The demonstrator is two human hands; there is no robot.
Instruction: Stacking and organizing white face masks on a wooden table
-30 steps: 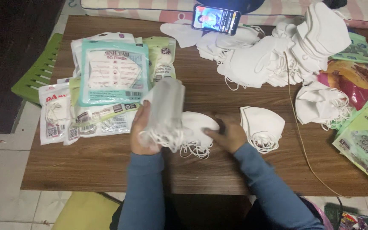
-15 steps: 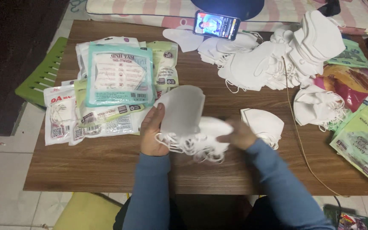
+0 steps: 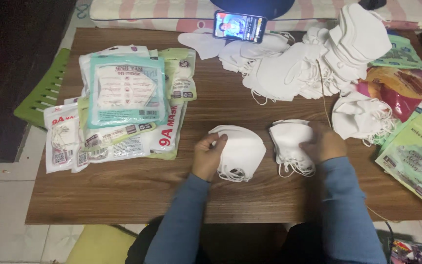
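A small stack of white folded masks [image 3: 240, 152] lies flat on the brown wooden desk [image 3: 137, 190], just in front of the person. The left hand [image 3: 208, 155] rests on the stack's left edge, fingers curled over it and pinching the top mask. Just beside it to the right, a little apart, sits a second stack of white masks [image 3: 289, 144], its ear loops trailing toward the desk's near edge. The right hand [image 3: 326, 143] grips this second stack along its right side, fingers wrapped over the edge. Both arms wear blue sleeves.

Further right lies another loose bundle of white masks [image 3: 360, 117] with tangled loops, and a thin cord [image 3: 324, 98] runs across the desk between it and the right hand. Behind, at the far side of the desk, a large heap of white masks [image 3: 313, 63] spreads out and rises into a tall pile at the right. A phone [image 3: 240, 26] with a lit screen stands propped at the far edge. On the left of the desk lies a pile of packaged masks in clear and teal wrappers [image 3: 123, 105]. On the right edge lie green and red printed bags [image 3: 411, 146]. A green plastic stool [image 3: 45, 90] stands beside the desk on the left.
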